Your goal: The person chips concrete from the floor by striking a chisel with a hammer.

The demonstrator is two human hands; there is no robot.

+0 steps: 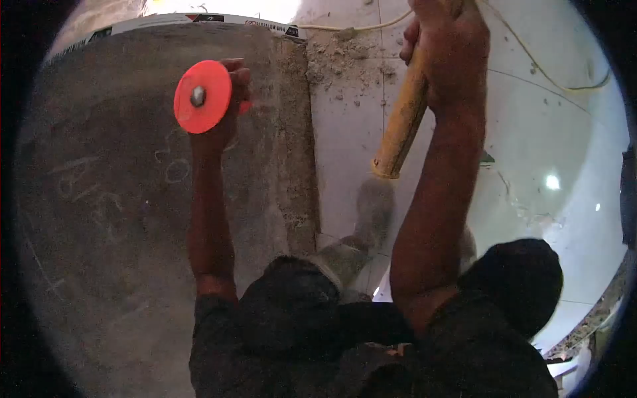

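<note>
My left hand is closed around a chisel. Its round, bright orange hand guard faces me, with the metal striking end at the middle. The guard covers much of that hand, and the chisel's tip is hidden behind it. Raised at the upper right, my right hand grips a hammer by its worn yellowish handle. The handle's butt points down and left, while the hammer's head lies outside the view. A gap separates the two hands, and the tools are apart.
A dark grey slab with chalk marks fills the left side. Broken rubble lies along its rough right edge. Pale floor tiles extend to the right, crossed by a thin cable. My dusty foot stands near the edge.
</note>
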